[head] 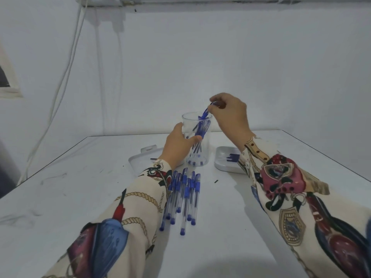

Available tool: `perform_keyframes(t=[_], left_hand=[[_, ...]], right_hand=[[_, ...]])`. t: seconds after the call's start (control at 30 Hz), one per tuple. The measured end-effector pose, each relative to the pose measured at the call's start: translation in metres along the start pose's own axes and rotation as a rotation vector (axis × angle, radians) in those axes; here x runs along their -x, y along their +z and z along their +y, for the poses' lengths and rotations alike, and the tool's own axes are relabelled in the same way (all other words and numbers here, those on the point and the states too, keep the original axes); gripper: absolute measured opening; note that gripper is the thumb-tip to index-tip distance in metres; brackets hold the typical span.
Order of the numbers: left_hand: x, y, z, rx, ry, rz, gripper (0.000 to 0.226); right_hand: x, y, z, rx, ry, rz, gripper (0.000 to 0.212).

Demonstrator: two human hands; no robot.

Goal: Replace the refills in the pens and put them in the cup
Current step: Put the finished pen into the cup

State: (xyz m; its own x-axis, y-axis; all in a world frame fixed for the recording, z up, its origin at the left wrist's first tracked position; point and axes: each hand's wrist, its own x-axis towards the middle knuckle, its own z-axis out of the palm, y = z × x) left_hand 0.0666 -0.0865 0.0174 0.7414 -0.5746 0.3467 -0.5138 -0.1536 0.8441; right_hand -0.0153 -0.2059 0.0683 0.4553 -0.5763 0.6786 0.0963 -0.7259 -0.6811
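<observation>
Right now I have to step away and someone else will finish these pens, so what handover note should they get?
Left hand: grip around the clear cup, steadying it on the white table.
Right hand: pinching a blue pen at the cup's mouth, tip down, not yet released.
Done: several pens already stand in the cup.
Left: a bundle of blue pens lies in front of the cup. The right tray holds small blue parts; the left tray is partly hidden by the arm.

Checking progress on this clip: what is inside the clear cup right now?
The clear cup holds several blue-capped pens standing upright; the right hand is lowering another one in. The left hand covers the cup's left side, so an exact count is impossible.
</observation>
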Motion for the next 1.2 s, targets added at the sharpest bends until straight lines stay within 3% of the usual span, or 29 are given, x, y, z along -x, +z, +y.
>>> perform_keyframes(t=[0.1, 0.27, 0.37, 0.47, 0.73, 0.9, 1.0, 1.2], left_hand=[[-0.001, 0.000, -0.001, -0.003, 0.009, 0.027, 0.055], [0.001, 0.001, 0.000, -0.002, -0.013, 0.026, 0.062], [0.002, -0.001, 0.000, -0.007, -0.017, 0.014, 0.064], [0.003, -0.002, 0.000, -0.027, -0.024, -0.008, 0.068], [0.026, -0.017, -0.012, -0.049, -0.074, -0.010, 0.065], [0.046, -0.027, -0.034, -0.204, -0.009, -0.095, 0.034], [0.055, -0.029, -0.040, -0.247, 0.019, -0.123, 0.031], [0.071, -0.032, -0.040, -0.332, 0.079, -0.119, 0.030]], right_hand=[[0.003, 0.007, -0.002, 0.083, -0.022, -0.101, 0.018], [0.005, 0.012, -0.004, 0.428, -0.065, -0.240, 0.027], [0.005, 0.015, -0.002, 0.525, -0.066, -0.296, 0.043], [0.009, 0.015, 0.001, 0.573, -0.034, -0.388, 0.044], [0.048, -0.011, 0.011, 0.289, -0.276, -0.118, 0.024], [0.083, -0.024, 0.034, 0.332, -0.373, -0.291, 0.025], [0.097, -0.023, 0.045, 0.418, -0.421, -0.461, 0.021], [0.114, -0.018, 0.049, 0.511, -0.599, -0.620, 0.022]])
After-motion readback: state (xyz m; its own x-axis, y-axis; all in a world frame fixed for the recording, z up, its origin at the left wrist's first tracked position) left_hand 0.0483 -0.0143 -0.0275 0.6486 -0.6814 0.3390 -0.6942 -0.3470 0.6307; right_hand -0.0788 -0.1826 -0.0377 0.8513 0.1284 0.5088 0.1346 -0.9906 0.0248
